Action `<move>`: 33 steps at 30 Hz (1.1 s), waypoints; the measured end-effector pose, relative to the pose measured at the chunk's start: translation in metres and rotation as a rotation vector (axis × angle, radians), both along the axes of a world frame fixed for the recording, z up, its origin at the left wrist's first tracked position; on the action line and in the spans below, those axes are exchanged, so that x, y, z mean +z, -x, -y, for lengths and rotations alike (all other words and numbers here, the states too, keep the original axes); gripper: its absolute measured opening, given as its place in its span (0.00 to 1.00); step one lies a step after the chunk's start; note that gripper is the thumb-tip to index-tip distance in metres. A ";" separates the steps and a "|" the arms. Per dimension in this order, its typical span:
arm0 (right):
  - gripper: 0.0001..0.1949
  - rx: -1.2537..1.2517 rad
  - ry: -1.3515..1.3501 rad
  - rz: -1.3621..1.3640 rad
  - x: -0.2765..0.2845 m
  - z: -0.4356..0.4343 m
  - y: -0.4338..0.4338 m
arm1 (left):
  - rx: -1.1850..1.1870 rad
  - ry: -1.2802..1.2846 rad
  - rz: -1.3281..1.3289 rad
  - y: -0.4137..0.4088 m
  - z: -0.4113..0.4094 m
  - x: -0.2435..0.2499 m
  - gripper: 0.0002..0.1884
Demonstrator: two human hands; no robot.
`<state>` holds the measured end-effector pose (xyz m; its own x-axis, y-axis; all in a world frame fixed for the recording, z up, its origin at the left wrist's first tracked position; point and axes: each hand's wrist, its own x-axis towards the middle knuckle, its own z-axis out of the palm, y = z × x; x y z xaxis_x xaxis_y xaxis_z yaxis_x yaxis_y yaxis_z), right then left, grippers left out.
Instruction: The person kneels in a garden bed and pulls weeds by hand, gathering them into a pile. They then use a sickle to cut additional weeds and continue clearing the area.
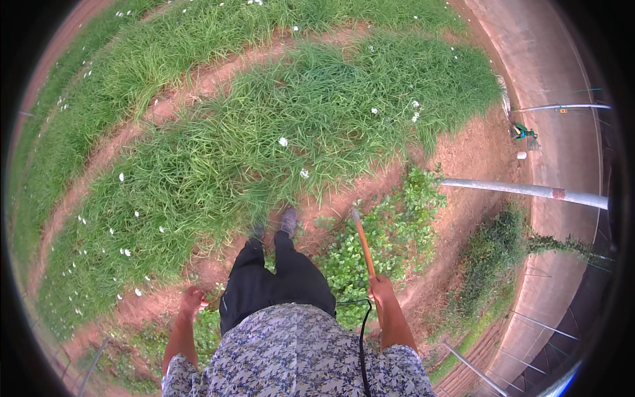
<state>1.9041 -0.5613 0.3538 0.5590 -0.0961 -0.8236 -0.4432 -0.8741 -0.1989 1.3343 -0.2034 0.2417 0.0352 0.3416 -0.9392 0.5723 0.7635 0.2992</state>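
My right hand (380, 288) is closed around the wooden handle of a long tool (364, 244), whose narrow, greyish metal end lies over the edge of low leafy plants (347, 268). What kind of tool it is, I cannot tell. My left hand (192, 299) hangs at my left side over reddish soil, its fingers curled, with nothing visible in it. Between the hands are my dark trousers (275, 283) and shoes (288, 222), beside a bed of long grass-like leaves (278, 164) with white flowers (283, 142).
A metal pole (516, 187) slants in from the right beyond the leafy plants. A bare soil path (163, 109) runs between the green beds. Farther right lie a green object (523, 132), a small white container (521, 155) and a concrete strip (560, 149). A black cord (364, 322) hangs by my right arm.
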 end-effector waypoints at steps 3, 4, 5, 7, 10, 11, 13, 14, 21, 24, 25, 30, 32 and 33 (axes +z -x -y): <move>0.17 0.094 0.031 -0.039 0.011 0.012 0.016 | -0.052 0.033 0.007 -0.006 -0.009 -0.001 0.08; 0.18 0.104 0.050 -0.065 0.006 0.023 0.020 | -0.058 0.061 0.040 -0.001 -0.013 -0.006 0.08; 0.18 0.116 0.068 -0.091 0.000 0.035 0.024 | -0.062 0.090 0.073 0.002 -0.019 -0.012 0.07; 0.20 0.140 0.107 -0.083 -0.014 0.073 0.039 | -0.154 0.035 0.004 -0.021 -0.032 -0.005 0.07; 0.20 0.065 0.120 -0.124 -0.006 0.079 0.059 | -0.258 -0.027 -0.014 -0.035 -0.057 0.000 0.08; 0.20 0.021 0.127 -0.147 -0.011 0.086 0.063 | -0.269 -0.057 -0.017 -0.040 -0.063 0.001 0.08; 0.19 -0.078 0.153 -0.186 -0.017 0.113 0.074 | -0.299 -0.106 -0.014 -0.064 -0.073 0.010 0.08; 0.19 -0.134 0.137 -0.174 -0.020 0.126 0.080 | -0.306 -0.121 -0.019 -0.071 -0.076 0.007 0.07; 0.20 -0.241 0.175 -0.186 -0.045 0.165 0.054 | -0.351 -0.138 -0.021 -0.156 -0.074 0.031 0.05; 0.19 -0.309 0.069 -0.130 -0.062 0.190 0.036 | -0.373 -0.060 0.018 -0.198 -0.072 0.016 0.06; 0.19 -0.321 0.047 -0.115 -0.061 0.192 0.029 | -0.415 -0.079 0.013 -0.207 -0.070 0.019 0.06; 0.16 -0.395 -0.014 -0.064 -0.051 0.192 -0.007 | -0.541 -0.135 0.047 -0.298 -0.062 0.031 0.07; 0.18 -0.428 -0.020 -0.052 -0.046 0.196 -0.014 | -0.607 -0.123 0.045 -0.317 -0.061 0.030 0.07; 0.19 -0.444 -0.025 -0.042 -0.044 0.194 -0.022 | -0.640 -0.120 0.049 -0.331 -0.061 0.027 0.07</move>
<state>1.9264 -0.7551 0.3098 0.4344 -0.2989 -0.8497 -0.7828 -0.5920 -0.1919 1.6650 -0.1424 0.2690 0.3083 0.3411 -0.8880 0.8864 0.2359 0.3984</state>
